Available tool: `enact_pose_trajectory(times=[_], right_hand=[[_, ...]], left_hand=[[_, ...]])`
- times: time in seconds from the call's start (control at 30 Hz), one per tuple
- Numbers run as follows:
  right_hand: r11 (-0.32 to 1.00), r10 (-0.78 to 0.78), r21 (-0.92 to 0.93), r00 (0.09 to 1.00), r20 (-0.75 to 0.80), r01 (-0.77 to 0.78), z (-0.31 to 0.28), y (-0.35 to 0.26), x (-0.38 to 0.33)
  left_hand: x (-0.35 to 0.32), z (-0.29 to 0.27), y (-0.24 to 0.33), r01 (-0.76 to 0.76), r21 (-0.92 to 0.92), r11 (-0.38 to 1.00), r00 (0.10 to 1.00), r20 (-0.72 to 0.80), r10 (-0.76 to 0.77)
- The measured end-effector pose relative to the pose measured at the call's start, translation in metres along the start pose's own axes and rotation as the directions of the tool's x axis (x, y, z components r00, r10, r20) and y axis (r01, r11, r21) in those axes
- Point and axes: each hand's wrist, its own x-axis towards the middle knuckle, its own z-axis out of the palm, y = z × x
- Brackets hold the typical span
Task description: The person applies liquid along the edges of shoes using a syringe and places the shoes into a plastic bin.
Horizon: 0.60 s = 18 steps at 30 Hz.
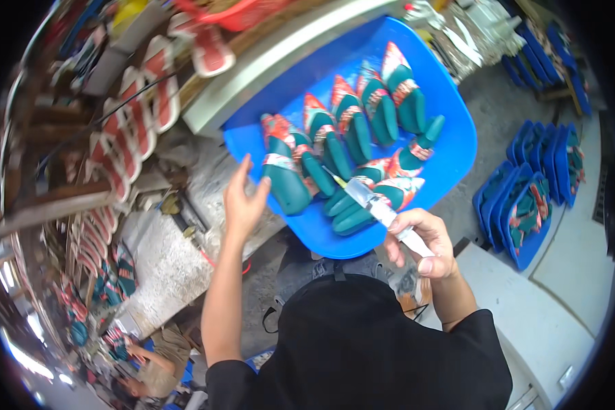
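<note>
My right hand (422, 240) is closed around a large clear syringe (372, 199), thumb near its rear end. The syringe slants up and left over a blue tray (451, 147), its thin tip by several teal shoe lasts. These lasts, such as one at the left end (283, 181), carry red patterned fabric pieces and bands. Most lie side by side in a row, while a few rest near the tray's front wall. My left hand (244, 201) is open, thumb and fingers apart, at the tray's left rim beside the leftmost last. Nothing is in it.
Several red and white shoe-shaped pieces (135, 102) line a wooden rack at left. A worktable (164, 273) stands below it, with another person (160, 362) beyond. Stacked blue trays (523, 219) holding lasts lie at right, near a white surface (519, 301).
</note>
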Motion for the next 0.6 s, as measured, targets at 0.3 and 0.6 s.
enact_pose_trajectory(times=[0.3,0.6], right_hand=[[0.983,-0.106,-0.120,0.962,0.250,0.139,0.153,0.090,0.050],[0.960,0.133,-0.272,0.964,0.230,-0.068,0.403,0.249,0.096]], left_hand=[[-0.211,-0.155,-0.210,0.282,-0.591,0.756,0.862,-0.189,-0.470],[-0.317,-0.439,-0.552,0.144,-0.635,0.759,0.032,-0.764,-0.645]])
